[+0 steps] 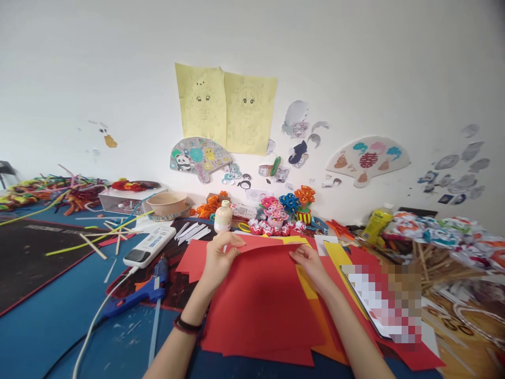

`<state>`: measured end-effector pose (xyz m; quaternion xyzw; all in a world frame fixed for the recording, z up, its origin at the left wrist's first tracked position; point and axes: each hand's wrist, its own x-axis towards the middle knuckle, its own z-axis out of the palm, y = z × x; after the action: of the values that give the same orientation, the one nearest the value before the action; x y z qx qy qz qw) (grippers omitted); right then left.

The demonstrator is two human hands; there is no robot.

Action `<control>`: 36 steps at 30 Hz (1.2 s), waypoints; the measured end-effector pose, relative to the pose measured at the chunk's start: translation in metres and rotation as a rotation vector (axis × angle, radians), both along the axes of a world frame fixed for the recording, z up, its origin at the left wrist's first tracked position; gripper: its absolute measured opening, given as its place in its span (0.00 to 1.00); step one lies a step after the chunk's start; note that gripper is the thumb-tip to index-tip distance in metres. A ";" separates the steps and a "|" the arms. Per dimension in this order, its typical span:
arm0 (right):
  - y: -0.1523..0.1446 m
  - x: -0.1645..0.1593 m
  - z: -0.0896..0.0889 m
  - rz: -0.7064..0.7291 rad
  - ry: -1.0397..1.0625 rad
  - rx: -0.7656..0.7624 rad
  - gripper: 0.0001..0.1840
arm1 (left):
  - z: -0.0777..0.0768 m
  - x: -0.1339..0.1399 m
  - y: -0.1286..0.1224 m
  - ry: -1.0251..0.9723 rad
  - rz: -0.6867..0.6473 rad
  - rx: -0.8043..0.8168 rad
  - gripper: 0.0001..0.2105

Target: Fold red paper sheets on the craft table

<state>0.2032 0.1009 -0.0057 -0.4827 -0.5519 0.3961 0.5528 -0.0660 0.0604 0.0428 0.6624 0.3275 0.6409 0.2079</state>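
A sheet of red paper [268, 284] is lifted at its far edge, bowing slightly between my two hands. My left hand [221, 258] pinches the far left corner between thumb and fingers. At the far right corner, my right hand [311, 264] grips the same sheet with its fingertips. The near part of the sheet lies over more red sheets [272, 356], whose edges stick out below it. Yellow and orange paper [331, 353] shows underneath on the right. A dark band circles my left wrist.
A blue glue gun [155, 287] and a white power strip [152, 245] with cables lie to the left. Behind the paper stand a glue bottle [223, 216] and pipe-cleaner flowers [274, 208]. A partly pixelated device [379, 305] rests on paper at right, near a yellow bottle [376, 223].
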 end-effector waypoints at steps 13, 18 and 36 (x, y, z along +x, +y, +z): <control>-0.001 -0.001 -0.002 0.027 0.018 -0.024 0.23 | 0.006 0.004 -0.006 0.113 0.045 -0.084 0.08; -0.007 -0.004 0.003 0.043 0.015 -0.024 0.25 | 0.004 -0.002 -0.004 0.170 0.277 -0.249 0.15; -0.007 0.015 0.010 -0.206 -0.214 -0.233 0.30 | 0.004 -0.003 0.004 -0.589 0.283 -0.369 0.11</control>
<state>0.2184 0.0943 0.0043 -0.6368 -0.5057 0.3452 0.4686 -0.0691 0.0647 0.0465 0.3491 0.4518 0.7567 0.3185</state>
